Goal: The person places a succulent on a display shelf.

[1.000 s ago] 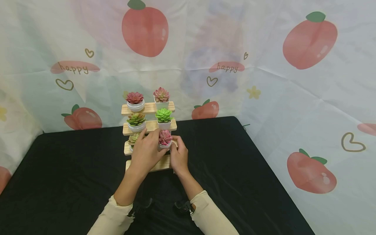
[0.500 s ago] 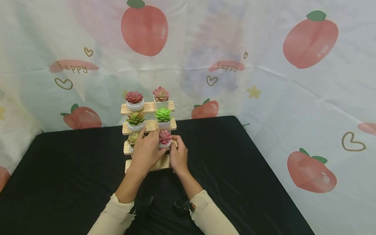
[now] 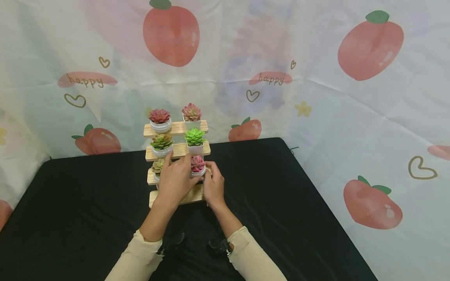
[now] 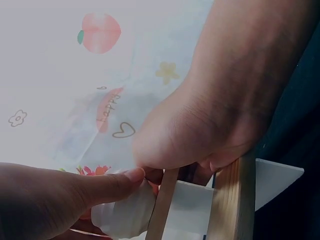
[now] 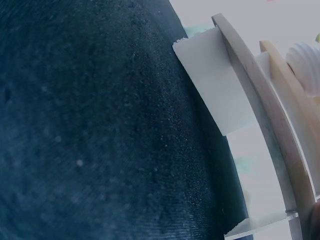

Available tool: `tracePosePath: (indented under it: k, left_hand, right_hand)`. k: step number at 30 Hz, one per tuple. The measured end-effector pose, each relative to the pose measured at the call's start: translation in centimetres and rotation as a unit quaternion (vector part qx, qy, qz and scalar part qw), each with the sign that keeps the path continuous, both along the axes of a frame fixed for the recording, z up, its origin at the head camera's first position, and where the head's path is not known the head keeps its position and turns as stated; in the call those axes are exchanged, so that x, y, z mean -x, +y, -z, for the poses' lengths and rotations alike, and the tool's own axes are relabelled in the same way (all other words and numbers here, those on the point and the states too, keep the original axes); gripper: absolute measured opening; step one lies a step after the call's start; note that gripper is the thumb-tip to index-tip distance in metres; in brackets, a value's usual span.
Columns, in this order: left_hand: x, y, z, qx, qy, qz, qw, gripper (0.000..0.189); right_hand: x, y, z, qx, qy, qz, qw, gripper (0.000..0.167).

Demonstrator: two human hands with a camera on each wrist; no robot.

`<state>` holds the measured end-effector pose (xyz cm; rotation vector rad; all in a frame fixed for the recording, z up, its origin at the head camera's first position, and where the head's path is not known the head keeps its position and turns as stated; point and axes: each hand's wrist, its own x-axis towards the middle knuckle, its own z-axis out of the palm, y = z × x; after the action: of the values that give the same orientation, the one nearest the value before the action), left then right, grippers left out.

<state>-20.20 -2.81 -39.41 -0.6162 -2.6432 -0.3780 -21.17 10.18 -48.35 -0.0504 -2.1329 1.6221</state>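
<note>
A wooden tiered plant stand (image 3: 193, 194) stands on the black-covered table, small potted succulents on its upper steps. My left hand (image 3: 174, 180) reaches across the third step, holding a pink succulent (image 3: 197, 163) in a white pot; its thumb presses the pot (image 4: 127, 215) in the left wrist view. At the right end of that same step, my right hand (image 3: 214, 183) grips the stand, fingers curled around the edge. Its fingertips are mostly hidden. A pale green succulent (image 3: 157, 166) is partly covered by my left hand. The right wrist view catches the stand's white side panel (image 5: 217, 82).
A red succulent (image 3: 159, 116) and a pink-green one (image 3: 191, 112) sit on the top step. Below them are a brownish-green succulent (image 3: 161, 141) and a bright green one (image 3: 194, 137). Behind the table (image 3: 270, 195) hangs a peach-printed cloth (image 3: 218, 47).
Both hands stay at the third step with almost no movement. The head view has shifted very slightly; the pink succulent's pot turns or shifts a little at most.
</note>
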Motion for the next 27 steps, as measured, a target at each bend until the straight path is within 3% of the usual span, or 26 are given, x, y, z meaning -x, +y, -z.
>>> tracePosePath:
  k: [27]
  left_hand:
    - [-0.04,0.13,-0.07,-0.012,0.010,-0.003,0.9999,0.081]
  right_hand:
    - [0.09,-0.04,-0.09,0.009,-0.005,0.002,0.9999,0.028]
